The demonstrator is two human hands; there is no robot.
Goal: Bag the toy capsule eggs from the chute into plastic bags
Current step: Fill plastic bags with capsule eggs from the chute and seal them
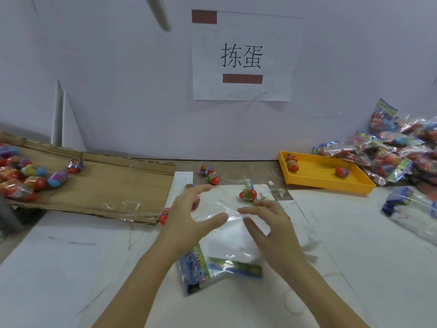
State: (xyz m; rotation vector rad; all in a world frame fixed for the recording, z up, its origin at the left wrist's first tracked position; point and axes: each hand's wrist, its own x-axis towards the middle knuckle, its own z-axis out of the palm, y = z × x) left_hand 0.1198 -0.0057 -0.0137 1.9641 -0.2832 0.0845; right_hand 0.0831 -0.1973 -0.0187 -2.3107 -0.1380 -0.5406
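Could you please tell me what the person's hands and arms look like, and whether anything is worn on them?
Both are bare. The left hand and the right hand wear no gloves, and no ring shows on either. The left forearm and the right forearm are uncovered down to the picture's lower edge: no sleeve, watch or bracelet is in view.

1. The plastic bag (227, 242) before me is clear, its header printed blue, green and yellow.
2. The eggs (247, 194) I bag are red with multicoloured bands.
3. The tray (319, 171) is yellow, dotted with a hole grid.
4. The chute (113, 185) is plain brown.
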